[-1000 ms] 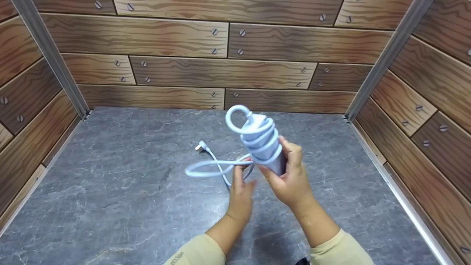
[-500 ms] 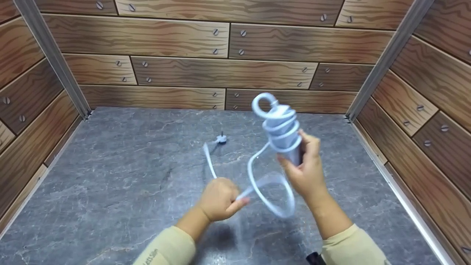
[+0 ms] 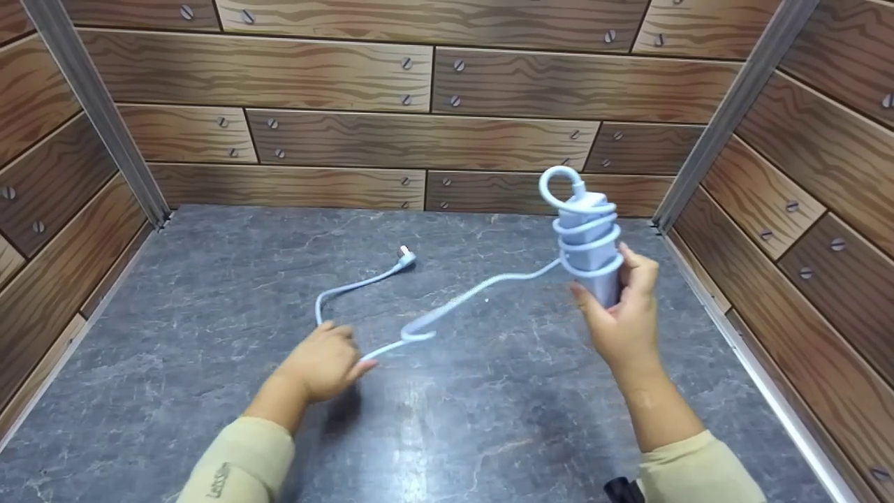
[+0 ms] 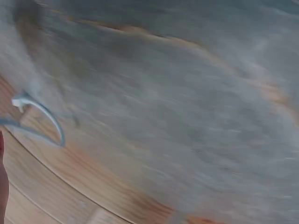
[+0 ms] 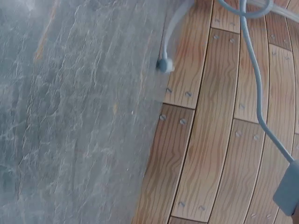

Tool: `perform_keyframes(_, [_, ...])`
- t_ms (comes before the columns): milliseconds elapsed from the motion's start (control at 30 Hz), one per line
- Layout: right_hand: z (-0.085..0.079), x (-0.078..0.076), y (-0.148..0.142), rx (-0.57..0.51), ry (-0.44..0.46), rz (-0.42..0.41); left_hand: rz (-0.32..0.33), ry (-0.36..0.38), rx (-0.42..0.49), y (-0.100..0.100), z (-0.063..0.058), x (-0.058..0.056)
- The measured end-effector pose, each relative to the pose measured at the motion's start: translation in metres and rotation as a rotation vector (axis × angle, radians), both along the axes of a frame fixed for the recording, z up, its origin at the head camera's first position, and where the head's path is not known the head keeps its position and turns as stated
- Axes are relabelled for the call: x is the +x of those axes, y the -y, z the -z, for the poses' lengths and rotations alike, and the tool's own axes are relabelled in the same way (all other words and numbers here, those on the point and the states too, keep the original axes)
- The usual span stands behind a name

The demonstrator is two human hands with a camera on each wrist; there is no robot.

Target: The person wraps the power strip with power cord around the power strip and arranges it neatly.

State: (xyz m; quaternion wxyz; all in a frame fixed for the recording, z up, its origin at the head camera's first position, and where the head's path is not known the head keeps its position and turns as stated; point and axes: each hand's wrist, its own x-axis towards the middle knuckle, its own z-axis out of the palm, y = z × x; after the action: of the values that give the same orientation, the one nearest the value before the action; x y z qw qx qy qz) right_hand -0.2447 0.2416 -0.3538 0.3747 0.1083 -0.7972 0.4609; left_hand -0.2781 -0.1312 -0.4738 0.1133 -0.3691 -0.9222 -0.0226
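Note:
In the head view my right hand (image 3: 625,314) grips the lower end of a white power strip (image 3: 590,223), raised over the table and tilted. Its cord (image 3: 475,290) winds several times round the upper part, with a small loop above the top. From the strip the cord runs down leftward, with a bend midway, to my left hand (image 3: 321,363), which holds it low over the table. Past that hand the free end curves back to the plug (image 3: 406,258). At the right edge of the right wrist view, one end of the power strip (image 5: 286,191) shows.
A grey marbled tabletop (image 3: 209,335) lies under both hands. Wood-plank-patterned walls (image 3: 335,133) close it in at the back and sides, with metal posts (image 3: 733,112) in the corners. A black object (image 3: 621,489) shows by the right sleeve.
My left hand has moved left and down, drawing the cord out from a slack loop into a longer stretch. My right hand has carried the power strip to the right.

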Motion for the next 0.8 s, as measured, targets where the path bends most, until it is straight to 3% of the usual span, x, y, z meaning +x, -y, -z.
perform_keyframes(133, [-0.006, -0.001, -0.017, -0.082, 0.077, 0.09, -0.146, 0.078, 0.028, 0.035, 0.012, 0.003])
perform_keyframes(200, [-0.007, -0.002, -0.024, -0.118, 0.092, 0.086, -0.222, 0.087, 0.037, 0.051, 0.013, 0.004])
perform_keyframes(333, [-0.003, 0.001, -0.029, -0.008, 0.108, 0.029, -0.372, 0.087, 0.113, 0.067, 0.007, 0.003])
perform_keyframes(400, [0.001, 0.004, -0.028, 0.101, 0.09, 0.002, -0.441, 0.099, 0.237, 0.068, 0.002, 0.0])
perform_keyframes(500, [0.007, 0.006, -0.027, 0.257, 0.022, 0.001, -0.577, 0.091, 0.492, 0.066, -0.008, -0.004])
perform_keyframes(633, [0.013, 0.007, -0.032, 0.381, -0.028, 0.034, -0.839, 0.061, 0.725, 0.07, -0.026, -0.007])
perform_keyframes(667, [0.015, 0.007, -0.033, 0.397, -0.031, 0.037, -0.901, 0.086, 0.768, 0.074, -0.031, -0.007])
perform_keyframes(733, [0.018, 0.008, -0.036, 0.415, -0.029, 0.035, -0.997, 0.207, 0.861, 0.083, -0.042, -0.009])
perform_keyframes(800, [0.021, 0.009, -0.039, 0.431, -0.028, 0.033, -1.041, 0.327, 0.991, 0.094, -0.054, -0.011])
